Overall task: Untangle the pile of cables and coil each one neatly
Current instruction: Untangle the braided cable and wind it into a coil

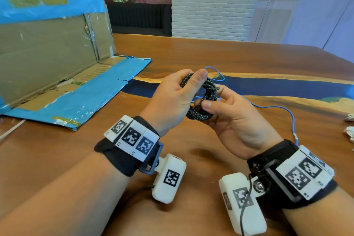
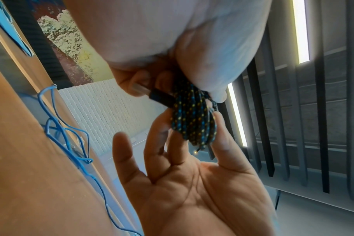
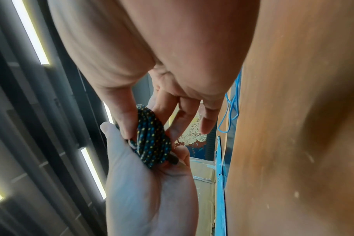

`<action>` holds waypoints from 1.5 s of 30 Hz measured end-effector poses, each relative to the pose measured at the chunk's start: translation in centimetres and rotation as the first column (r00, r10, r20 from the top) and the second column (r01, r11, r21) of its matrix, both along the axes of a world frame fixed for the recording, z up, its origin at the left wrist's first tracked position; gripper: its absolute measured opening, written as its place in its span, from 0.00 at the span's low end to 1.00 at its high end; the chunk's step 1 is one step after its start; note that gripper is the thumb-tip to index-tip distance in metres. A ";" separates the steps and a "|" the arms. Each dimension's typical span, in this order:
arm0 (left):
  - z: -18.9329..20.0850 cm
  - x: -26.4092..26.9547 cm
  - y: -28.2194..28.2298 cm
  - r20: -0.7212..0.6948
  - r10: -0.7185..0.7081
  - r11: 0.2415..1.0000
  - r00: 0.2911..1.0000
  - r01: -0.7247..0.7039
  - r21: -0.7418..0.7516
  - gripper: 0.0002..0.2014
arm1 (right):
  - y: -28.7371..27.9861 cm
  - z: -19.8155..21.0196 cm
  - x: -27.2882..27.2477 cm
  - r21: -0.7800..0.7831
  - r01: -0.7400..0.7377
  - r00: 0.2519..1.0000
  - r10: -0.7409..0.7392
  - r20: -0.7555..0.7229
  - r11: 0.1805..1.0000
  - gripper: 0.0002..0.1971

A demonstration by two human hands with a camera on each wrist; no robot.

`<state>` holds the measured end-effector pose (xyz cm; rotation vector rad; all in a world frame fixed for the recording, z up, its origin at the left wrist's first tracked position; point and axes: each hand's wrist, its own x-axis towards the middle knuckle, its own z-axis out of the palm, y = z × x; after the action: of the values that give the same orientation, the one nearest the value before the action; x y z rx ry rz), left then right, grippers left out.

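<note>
Braided black cable [image 1: 201,97] flecked with yellow and blue sits coiled at mid-frame, above the table [image 1: 95,149]: the left hand [image 1: 172,99] grips its upper loops under the thumb, and the right hand [image 1: 228,115] pinches its lower side. Beyond and to the right, a thin blue cable [image 1: 275,107] trails loose across the wood. At upper left stands a flattened cardboard box [image 1: 47,44] edged in blue tape; a white brick wall [image 1: 210,2] rises behind.

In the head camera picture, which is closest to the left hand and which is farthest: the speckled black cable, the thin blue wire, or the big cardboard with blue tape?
1. The speckled black cable: held in the left hand itself.
2. The thin blue wire: on the table just behind the hands.
3. The cardboard with blue tape: farthest, off to the left.
</note>
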<state>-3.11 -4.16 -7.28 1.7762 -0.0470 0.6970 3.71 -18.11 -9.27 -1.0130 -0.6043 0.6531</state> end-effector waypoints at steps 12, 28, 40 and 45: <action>0.5 -0.3 -0.5 0.023 -0.114 0.988 0.993 0.116 -0.101 0.17 | -1.0 1.2 -0.1 0.132 -0.164 0.986 0.162 0.024 0.978 0.46; -0.7 0.5 -0.4 -0.051 -0.068 0.994 0.996 0.064 -0.087 0.18 | -0.3 0.8 0.1 0.005 0.071 0.985 -0.071 0.158 0.997 0.37; -0.4 -0.1 -1.0 -0.044 -0.092 0.996 0.995 0.092 0.004 0.24 | -1.3 1.2 0.7 -0.042 0.028 0.952 -0.013 0.305 0.999 0.24; -0.5 0.1 -1.2 -0.053 -0.049 0.997 0.997 0.046 -0.058 0.13 | -0.1 0.0 0.4 -0.061 0.139 0.942 -0.113 0.315 0.988 0.28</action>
<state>-3.04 -5.38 -7.80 1.7332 -0.0322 0.6103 4.11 -18.20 -9.23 -1.2342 -0.7854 0.4090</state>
